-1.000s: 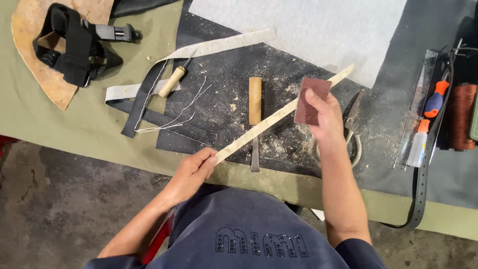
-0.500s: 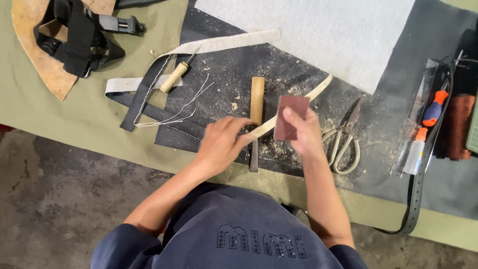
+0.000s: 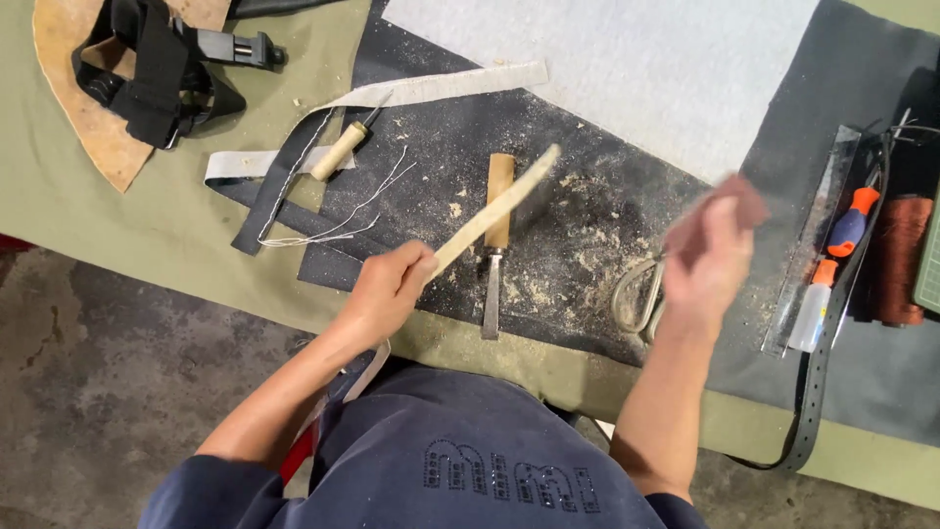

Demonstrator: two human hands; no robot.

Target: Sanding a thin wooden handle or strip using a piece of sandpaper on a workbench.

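My left hand [image 3: 389, 291] grips a long pale strap [image 3: 499, 209] that rises up and to the right over the dark, dust-covered mat [image 3: 587, 216]; its other end trails down past my lap. My right hand [image 3: 707, 257] is blurred, off to the right of the strap and apart from it, and holds a reddish-brown sanding block [image 3: 739, 201]. A chisel with a wooden handle [image 3: 494, 245] lies on the mat under the strap. Scissors [image 3: 638, 294] lie just left of my right hand.
An awl with a wooden handle [image 3: 343, 147] and loose thread [image 3: 343, 220] lie at the left on dark strips. A black strap harness [image 3: 147, 69] rests on tan leather. At the right are a ruler [image 3: 818, 235], orange-handled tool [image 3: 850, 220], small bottle [image 3: 813, 309], brown thread spool [image 3: 896, 260], black belt [image 3: 818, 411].
My left hand slid up the strap and pulled it left. My right hand with the block came off the strap and swung to the right.
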